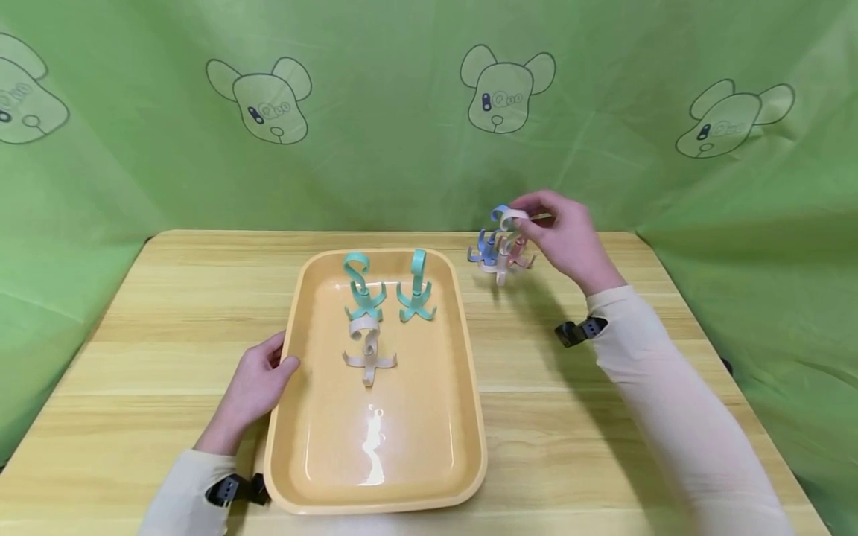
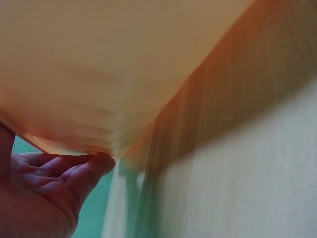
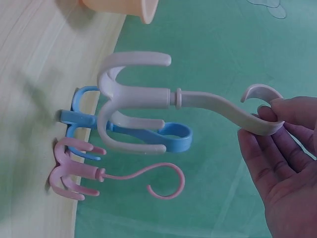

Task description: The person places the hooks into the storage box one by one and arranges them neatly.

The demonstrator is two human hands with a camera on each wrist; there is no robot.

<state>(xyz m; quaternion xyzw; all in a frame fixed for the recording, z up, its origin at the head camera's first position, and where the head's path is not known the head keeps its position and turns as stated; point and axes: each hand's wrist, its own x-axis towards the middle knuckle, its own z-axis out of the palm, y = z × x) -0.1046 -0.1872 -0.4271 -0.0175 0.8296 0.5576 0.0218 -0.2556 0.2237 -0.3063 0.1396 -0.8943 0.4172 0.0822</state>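
Currently the right hand (image 1: 566, 238) pinches the beige hook (image 3: 148, 99) by its curled top, fingertips (image 3: 277, 111) on the S-bend, near the desk's (image 1: 167, 313) far right edge. The prong end looks just clear of the desk surface; can't confirm from the head view. A blue hook (image 3: 171, 139) and a pink hook (image 3: 79, 173) sit on the desk right under and beside it, prongs down, close together. Can't tell whether they touch the beige one.

Left hand (image 1: 251, 387) rests on the left rim of the tray (image 1: 462, 417), thumb over the edge, fingers relaxed; the left wrist view shows a fingertip (image 2: 101, 163) against the tray's underside lip. Tray sits mid-desk, toward the near edge.

Inside the tray: two teal hooks (image 1: 365, 286) upright side by side at the far end, second one (image 1: 415, 290) to the right, and another beige hook (image 1: 367, 346) just in front of them, also upright. Near half of the tray is bare, with glare.

Green bear-print cloth (image 1: 402, 112) backs the desk.
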